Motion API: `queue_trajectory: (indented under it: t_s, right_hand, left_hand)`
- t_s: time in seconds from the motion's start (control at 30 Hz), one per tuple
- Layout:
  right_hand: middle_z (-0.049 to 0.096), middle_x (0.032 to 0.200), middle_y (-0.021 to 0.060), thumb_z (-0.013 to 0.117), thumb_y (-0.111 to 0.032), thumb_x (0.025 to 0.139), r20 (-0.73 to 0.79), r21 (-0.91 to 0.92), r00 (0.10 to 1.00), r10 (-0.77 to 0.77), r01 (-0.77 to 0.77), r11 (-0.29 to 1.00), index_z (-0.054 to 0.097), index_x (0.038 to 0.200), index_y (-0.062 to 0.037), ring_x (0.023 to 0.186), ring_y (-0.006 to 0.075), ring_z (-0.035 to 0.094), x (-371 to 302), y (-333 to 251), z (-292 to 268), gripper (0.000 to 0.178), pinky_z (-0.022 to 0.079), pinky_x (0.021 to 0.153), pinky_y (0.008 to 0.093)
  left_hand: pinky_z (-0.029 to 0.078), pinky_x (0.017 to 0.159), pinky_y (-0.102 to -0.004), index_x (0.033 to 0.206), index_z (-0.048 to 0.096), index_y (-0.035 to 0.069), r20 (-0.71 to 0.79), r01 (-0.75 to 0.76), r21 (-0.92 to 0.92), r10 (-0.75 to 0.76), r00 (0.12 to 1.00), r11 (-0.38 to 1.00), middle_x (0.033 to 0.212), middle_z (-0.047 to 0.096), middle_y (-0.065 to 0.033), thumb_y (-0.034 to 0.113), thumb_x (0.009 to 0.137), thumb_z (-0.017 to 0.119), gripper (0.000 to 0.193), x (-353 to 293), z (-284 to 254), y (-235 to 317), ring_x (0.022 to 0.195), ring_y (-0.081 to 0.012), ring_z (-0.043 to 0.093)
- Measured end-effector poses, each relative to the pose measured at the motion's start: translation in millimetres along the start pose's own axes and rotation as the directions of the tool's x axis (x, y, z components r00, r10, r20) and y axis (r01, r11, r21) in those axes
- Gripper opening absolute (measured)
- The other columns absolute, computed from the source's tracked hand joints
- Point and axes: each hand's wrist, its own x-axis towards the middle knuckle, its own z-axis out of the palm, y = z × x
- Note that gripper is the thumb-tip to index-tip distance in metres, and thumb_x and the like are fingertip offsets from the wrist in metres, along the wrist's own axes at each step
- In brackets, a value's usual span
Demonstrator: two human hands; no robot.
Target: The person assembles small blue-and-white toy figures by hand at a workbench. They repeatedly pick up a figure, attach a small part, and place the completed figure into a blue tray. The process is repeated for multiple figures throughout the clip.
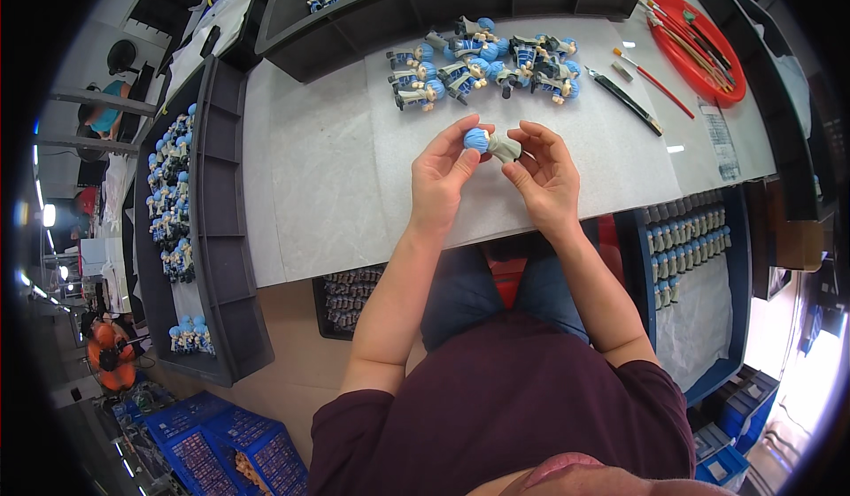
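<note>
Between my two hands, above the near part of the table, is a small figurine (503,147) with blue hair and a pale grey-green body. My left hand (445,167) pinches it by the head, thumb and fingers on the blue hair. At the other end, my right hand (546,170) has its thumb and fingers closed on the lower body. A loose group of similar blue-haired figurines (467,73) lies on the table just beyond my hands, some showing blue and white clothing.
A dark tray (460,20) with more figurines stands at the back. Another tray (226,222) of them is at left, and a blue-edged tray (695,319) at lower right. A craft knife (624,99), a paintbrush (655,83) and a red dish (733,95) of brushes lie at right.
</note>
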Motion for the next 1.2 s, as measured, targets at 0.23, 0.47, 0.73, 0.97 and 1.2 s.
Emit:
queue_trajectory:
  t_s: [0.23, 0.47, 0.73, 0.97, 1.2]
  right_hand:
    - [0.050, 0.111, 0.0112, 0.062, 0.011, 0.073, -0.016, -0.071, 0.997, -0.074, 0.073, 0.995, 0.047, 0.115, 0.0007, 0.108, 0.0183, 0.050, 0.3, 5.5, -1.2, 0.046, 0.041, 0.095, 0.0317]
    - [0.051, 0.111, 0.0096, 0.062, 0.010, 0.073, -0.003, -0.247, 0.984, -0.178, 0.172, 0.954, 0.046, 0.117, -0.0012, 0.108, 0.0186, 0.050, -1.6, 2.7, 1.5, 0.049, 0.042, 0.092, 0.0313]
    - [0.050, 0.112, 0.0105, 0.057, 0.011, 0.076, 0.031, -0.023, 1.000, -0.003, 0.004, 1.000, 0.042, 0.120, 0.0000, 0.107, 0.0183, 0.051, -0.2, 1.1, 1.2, 0.048, 0.045, 0.090, 0.0298]
    - [0.050, 0.113, 0.0103, 0.055, 0.012, 0.078, 0.032, -0.041, 0.999, 0.004, -0.002, 0.999, 0.043, 0.119, 0.0007, 0.107, 0.0175, 0.051, 0.4, -1.0, 0.7, 0.045, 0.045, 0.090, 0.0281]
    - [0.049, 0.114, 0.0108, 0.056, 0.012, 0.078, 0.038, -0.044, 0.999, -0.001, 0.002, 0.999, 0.043, 0.118, 0.0010, 0.108, 0.0182, 0.051, -0.4, -0.1, 1.8, 0.044, 0.045, 0.091, 0.0284]
  left_hand:
    - [0.042, 0.081, -0.0229, 0.117, 0.053, -0.001, 0.020, 0.020, 0.046, -0.021, 1.000, 0.999, 0.115, 0.056, -0.0125, 0.002, 0.084, 0.055, 0.033, -1.7, -1.1, 4.4, 0.100, -0.0129, 0.053]
    - [0.043, 0.084, -0.0237, 0.114, 0.053, -0.003, -0.023, -0.039, 0.011, 0.039, 0.999, 0.999, 0.114, 0.052, -0.0085, -0.010, 0.078, 0.055, 0.037, -1.3, -2.8, -1.5, 0.102, -0.0140, 0.050]
    - [0.042, 0.092, -0.0288, 0.118, 0.047, -0.003, -0.014, -0.050, -0.017, 0.050, 0.999, 0.999, 0.118, 0.051, -0.0135, -0.012, 0.076, 0.055, 0.043, -1.2, -1.0, 1.9, 0.108, -0.0196, 0.050]
    - [0.042, 0.092, -0.0289, 0.117, 0.048, -0.003, -0.012, -0.067, -0.008, 0.067, 0.998, 0.998, 0.117, 0.051, -0.0134, -0.012, 0.075, 0.056, 0.044, -0.1, -0.1, 0.3, 0.107, -0.0194, 0.051]
    - [0.043, 0.091, -0.0292, 0.117, 0.049, -0.003, -0.022, -0.070, -0.018, 0.070, 0.997, 0.997, 0.116, 0.051, -0.0133, -0.011, 0.075, 0.058, 0.044, -1.1, -1.6, -0.3, 0.106, -0.0192, 0.051]
